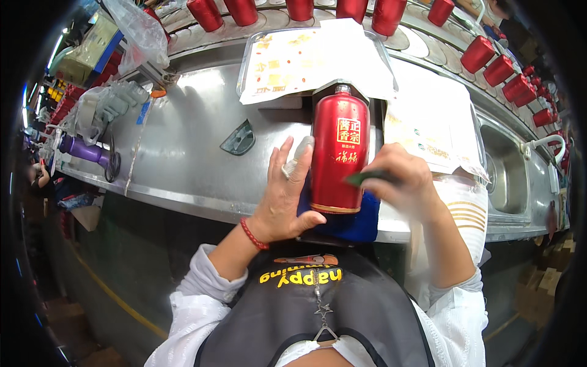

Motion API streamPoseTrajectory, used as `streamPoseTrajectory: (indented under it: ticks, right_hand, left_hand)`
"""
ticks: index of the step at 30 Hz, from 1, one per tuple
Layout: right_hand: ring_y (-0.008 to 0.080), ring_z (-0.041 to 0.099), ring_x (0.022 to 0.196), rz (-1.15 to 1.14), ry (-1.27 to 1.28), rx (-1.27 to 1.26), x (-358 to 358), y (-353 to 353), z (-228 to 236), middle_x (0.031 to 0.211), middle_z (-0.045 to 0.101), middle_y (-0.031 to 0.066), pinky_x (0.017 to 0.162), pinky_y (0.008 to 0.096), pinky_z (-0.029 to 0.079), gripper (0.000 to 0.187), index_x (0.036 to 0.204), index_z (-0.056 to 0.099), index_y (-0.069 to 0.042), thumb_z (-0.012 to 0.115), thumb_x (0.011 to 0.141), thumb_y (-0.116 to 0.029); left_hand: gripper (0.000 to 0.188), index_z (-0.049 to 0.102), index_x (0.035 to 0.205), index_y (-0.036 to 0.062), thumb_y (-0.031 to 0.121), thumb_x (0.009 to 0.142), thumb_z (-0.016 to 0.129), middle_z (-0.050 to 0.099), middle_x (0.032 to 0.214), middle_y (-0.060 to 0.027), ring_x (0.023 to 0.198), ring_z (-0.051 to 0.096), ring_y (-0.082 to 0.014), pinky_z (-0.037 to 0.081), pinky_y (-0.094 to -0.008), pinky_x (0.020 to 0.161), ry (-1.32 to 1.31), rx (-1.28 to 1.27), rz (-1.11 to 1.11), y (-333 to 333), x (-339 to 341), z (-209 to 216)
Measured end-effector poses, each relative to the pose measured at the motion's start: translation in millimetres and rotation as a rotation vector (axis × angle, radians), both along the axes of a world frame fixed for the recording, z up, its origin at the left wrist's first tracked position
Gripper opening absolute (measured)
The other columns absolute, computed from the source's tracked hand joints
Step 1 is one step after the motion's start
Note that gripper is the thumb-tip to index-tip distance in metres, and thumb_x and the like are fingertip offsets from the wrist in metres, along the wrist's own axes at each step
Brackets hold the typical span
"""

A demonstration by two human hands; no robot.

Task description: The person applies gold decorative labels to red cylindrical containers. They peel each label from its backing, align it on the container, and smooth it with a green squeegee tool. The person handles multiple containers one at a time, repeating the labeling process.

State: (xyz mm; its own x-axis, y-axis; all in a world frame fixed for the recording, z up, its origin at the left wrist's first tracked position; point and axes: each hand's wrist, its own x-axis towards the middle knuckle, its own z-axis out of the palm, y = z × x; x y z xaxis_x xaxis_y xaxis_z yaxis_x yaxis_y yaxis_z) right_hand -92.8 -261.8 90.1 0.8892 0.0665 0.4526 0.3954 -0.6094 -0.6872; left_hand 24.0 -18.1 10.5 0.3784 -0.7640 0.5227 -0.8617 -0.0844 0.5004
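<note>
The red bottle (340, 153) lies in front of the person, its lower end over a blue support (364, 223) mostly hidden beneath it. The left hand (278, 199) is spread open along the bottle's left side — whether the fingertips press on it is hard to tell. The right hand (402, 177), blurred, curls around a green tool (367, 177), whose handle the fingers partly cover.

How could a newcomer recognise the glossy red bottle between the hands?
Find the shiny steel counter. At its near edge, between the red-braceleted left hand and the right hand, is the glossy red bottle with gold lettering. Unlike the red bottles lining the curved grey conveyor, this one has hands on both sides.
</note>
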Motion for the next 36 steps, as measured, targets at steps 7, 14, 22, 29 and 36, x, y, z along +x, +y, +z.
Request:
streamPoseTrajectory:
  ticks: [7, 14, 22, 29, 36]
  right_hand:
    - [0.0065, 0.054, 0.067, -0.414, 0.052, 0.325, -23, -8, -22, 0.075, 0.06, -0.0006, 0.06, 0.0234, 0.043, 0.017, 0.095, 0.069, -0.001, 0.078, 0.089, -0.015]
    - [0.0033, 0.059, 0.075, -0.464, 0.091, 0.857, -50, 15, -29, 0.083, 0.067, -0.0022, 0.066, 0.0182, 0.048, 0.016, 0.1, 0.068, -0.002, 0.072, 0.096, -0.017]
    - [0.0032, 0.058, 0.073, -0.427, 0.19, 0.971, -37, 36, -51, 0.083, 0.069, -0.0001, 0.064, 0.0197, 0.047, 0.022, 0.097, 0.066, -0.002, 0.071, 0.098, -0.023]
    - [0.0034, 0.057, 0.075, -0.481, 0.229, 0.738, -41, 38, -53, 0.082, 0.066, -0.0007, 0.063, 0.0208, 0.047, 0.022, 0.099, 0.065, -0.002, 0.07, 0.098, -0.024]
    - [0.0203, 0.069, 0.093, -0.459, 0.058, 0.483, -59, 40, -38, 0.121, 0.068, 0.0168, 0.078, 0.0278, 0.056, 0.031, 0.128, 0.063, 0.0, 0.056, 0.098, 0.0]
  left_hand:
    - [0.071, 0.05, 0.149, 0.02, 0.067, 0.103, 0.024, 0.065, 0.132, -0.0099, 0.144, 0.036, -0.0332, 0.006, -0.0541, 0.124, -0.414, 0.139, -0.277, -75, 83, 63]
    - [0.045, 0.069, 0.127, 0.0272, 0.055, 0.103, 0.044, 0.071, 0.114, 0.002, 0.131, 0.045, -0.0248, 0.01, -0.0582, 0.125, -0.267, 0.062, -0.353, -32, 22, 59]
    - [0.038, 0.068, 0.121, 0.0304, 0.02, 0.084, 0.069, 0.052, 0.068, 0.0092, 0.119, 0.051, -0.016, 0.016, -0.0586, 0.125, -0.613, 0.065, -0.391, -35, -10, 51]
    - [0.039, 0.07, 0.129, 0.0214, 0.023, 0.09, 0.066, 0.072, 0.109, -0.0006, 0.128, 0.048, -0.0245, 0.018, -0.0558, 0.124, -0.335, -0.039, -0.087, 26, -17, 11]
    - [0.041, 0.064, 0.134, 0.0016, 0.028, 0.105, 0.052, 0.065, 0.129, -0.0125, 0.126, 0.055, -0.0279, 0.039, -0.0427, 0.112, 0.259, -0.041, 0.092, 25, 10, 26]
